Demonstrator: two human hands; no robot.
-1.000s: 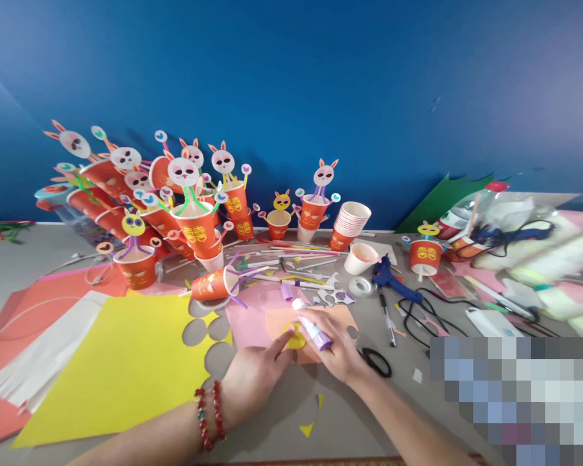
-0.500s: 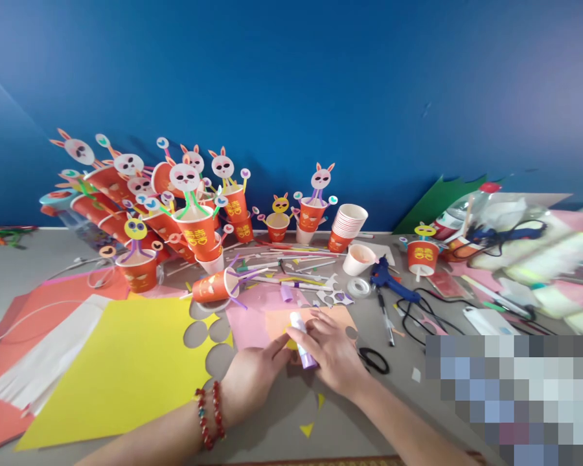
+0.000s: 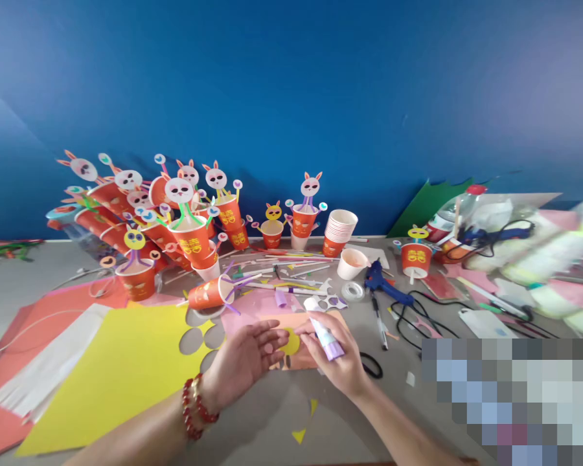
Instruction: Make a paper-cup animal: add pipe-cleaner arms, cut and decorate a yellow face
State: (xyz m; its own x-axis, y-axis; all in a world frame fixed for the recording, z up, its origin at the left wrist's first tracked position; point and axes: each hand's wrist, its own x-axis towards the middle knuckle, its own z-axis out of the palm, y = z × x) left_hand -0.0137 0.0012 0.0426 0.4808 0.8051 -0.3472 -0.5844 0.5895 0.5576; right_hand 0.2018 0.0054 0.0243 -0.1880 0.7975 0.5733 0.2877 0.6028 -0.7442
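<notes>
My left hand is turned palm up with its fingers stretched out. A small pink round piece shows on its fingers. My right hand is closed on a white glue stick with a purple end. Between the hands, a yellow paper circle lies at the right thumb and fingertips; whether they touch it, I cannot tell. Beneath it is an orange paper sheet. The purple glue-stick cap rests just beyond, on pink paper.
Yellow paper with round cutouts spreads at left. Red cups with paper animal faces crowd the back left. Stacked cups, a tape roll, a blue glue gun with its cord, and black-handled scissors lie ahead and right.
My left hand has drawn away to the left and turned palm up. My right hand has lifted slightly with the glue stick, uncovering the yellow circle.
</notes>
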